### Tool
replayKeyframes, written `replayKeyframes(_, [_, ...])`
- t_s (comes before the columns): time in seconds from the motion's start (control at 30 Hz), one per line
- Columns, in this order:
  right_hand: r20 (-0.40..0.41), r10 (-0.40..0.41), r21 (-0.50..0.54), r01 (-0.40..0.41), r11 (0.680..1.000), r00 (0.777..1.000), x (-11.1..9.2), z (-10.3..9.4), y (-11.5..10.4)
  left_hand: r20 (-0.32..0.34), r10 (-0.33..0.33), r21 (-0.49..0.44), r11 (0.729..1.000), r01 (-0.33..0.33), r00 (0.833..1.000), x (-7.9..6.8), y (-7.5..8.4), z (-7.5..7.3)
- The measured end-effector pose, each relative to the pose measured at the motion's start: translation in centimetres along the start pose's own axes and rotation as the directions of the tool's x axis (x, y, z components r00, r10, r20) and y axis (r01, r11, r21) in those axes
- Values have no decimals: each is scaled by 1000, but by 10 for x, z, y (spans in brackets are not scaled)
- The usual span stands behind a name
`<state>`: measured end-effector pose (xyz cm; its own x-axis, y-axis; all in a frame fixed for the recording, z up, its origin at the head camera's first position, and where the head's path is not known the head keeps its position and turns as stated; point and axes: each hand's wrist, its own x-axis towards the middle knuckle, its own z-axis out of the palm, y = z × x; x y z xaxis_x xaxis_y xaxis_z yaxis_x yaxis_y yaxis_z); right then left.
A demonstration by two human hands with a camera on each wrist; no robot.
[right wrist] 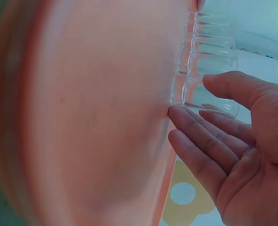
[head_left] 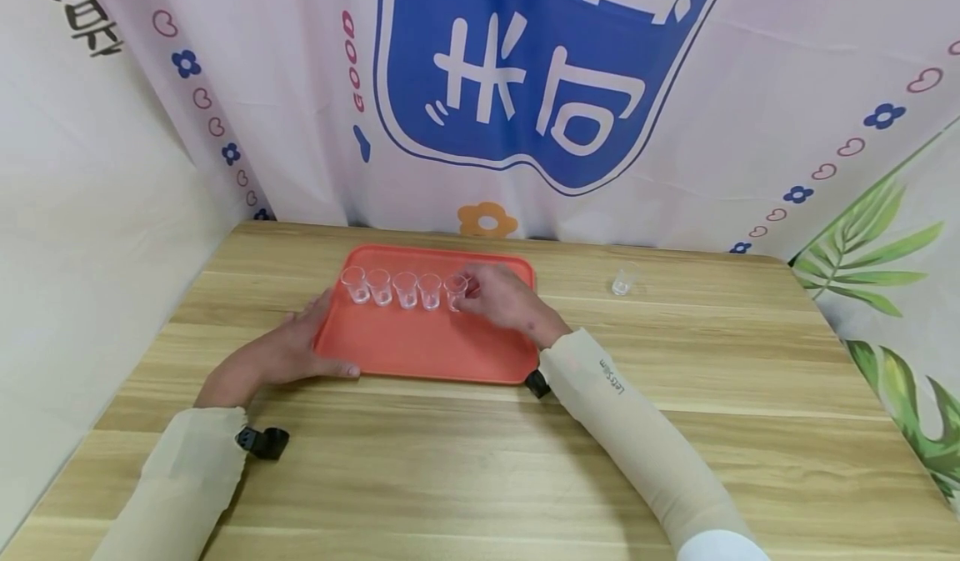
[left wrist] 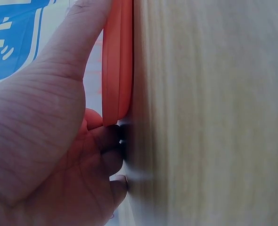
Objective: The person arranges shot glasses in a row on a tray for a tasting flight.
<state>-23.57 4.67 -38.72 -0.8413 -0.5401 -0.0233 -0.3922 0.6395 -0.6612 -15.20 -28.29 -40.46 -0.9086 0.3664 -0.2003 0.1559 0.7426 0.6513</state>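
On a red-orange tray several clear shot glasses stand upright in one row toward the far side. My right hand pinches the rightmost shot glass between thumb and fingers; in the right wrist view this glass stands on the tray beside the others. At the tray's left front corner rests my left hand, thumb along the front edge and fingers against the left side. The left wrist view shows that hand touching the tray's rim, its fingertips partly hidden.
Apart from the tray, another clear shot glass stands on the wooden table to the right. A printed curtain hangs along the table's back edge, and a white wall rises at the left.
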Motion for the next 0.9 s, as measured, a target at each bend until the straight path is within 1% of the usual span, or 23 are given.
replayKeyframes(0.37, [13, 14, 17, -14, 1000, 1000, -2, -2, 2, 2, -2, 0, 1000, 2, 1000, -1, 2, 0])
replayKeyframes(0.53, [10, 3, 42, -3, 999, 1000, -5, -5, 4, 1, -2, 1, 1000, 2, 1000, 0, 1, 0])
replayKeyframes(0.77, [-22, -26, 64, 27, 998, 999, -12, -13, 8, 1, 2, 0, 1000, -2, 1000, -1, 1, 0])
replayKeyframes(0.9, [-49, -17, 53, 19, 998, 999, -17, -17, 10, -1, 7, 0, 1000, -7, 1000, 0, 0, 0])
